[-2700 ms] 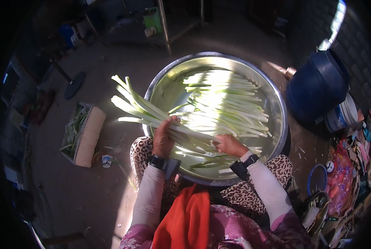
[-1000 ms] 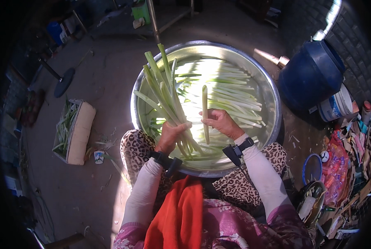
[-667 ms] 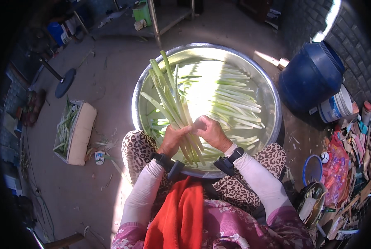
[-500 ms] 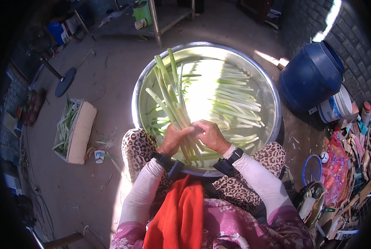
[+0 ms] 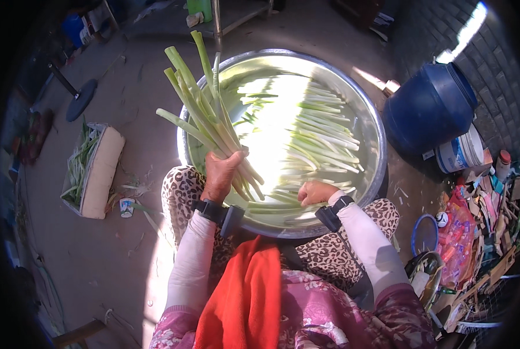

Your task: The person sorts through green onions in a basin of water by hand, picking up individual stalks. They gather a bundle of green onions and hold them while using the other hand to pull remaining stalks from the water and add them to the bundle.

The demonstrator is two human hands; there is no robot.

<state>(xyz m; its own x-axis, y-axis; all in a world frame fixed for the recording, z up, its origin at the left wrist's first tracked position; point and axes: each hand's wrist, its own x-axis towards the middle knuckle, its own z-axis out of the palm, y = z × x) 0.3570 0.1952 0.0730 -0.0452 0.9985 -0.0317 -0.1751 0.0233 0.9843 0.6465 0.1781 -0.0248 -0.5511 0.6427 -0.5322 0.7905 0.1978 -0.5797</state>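
Note:
My left hand (image 5: 221, 171) is wrapped round a bunch of long green onions (image 5: 201, 119), held tilted over the near left side of a big round metal basin (image 5: 382, 136). Their green cut tops point up and away, and their white ends hang toward the basin. Over the basin's near right part is my right hand (image 5: 318, 193), closed with its fingers curled down. Whatever it may hold is hidden. Many more green onions (image 5: 324, 136) lie in the water side by side, partly washed out by bright sunlight.
At the left stands a box (image 5: 101, 174) of green trimmings, with a paper cup (image 5: 126, 207) beside it. A blue barrel (image 5: 431, 107) and a white bucket (image 5: 459, 152) stand at the right, above a heap of cardboard and bottles (image 5: 469, 232). A metal-legged table (image 5: 242, 26) is at the back.
My hands have come apart. The left hand has moved left with the green onions, and the right hand has let go of them and moved right, lower over the basin.

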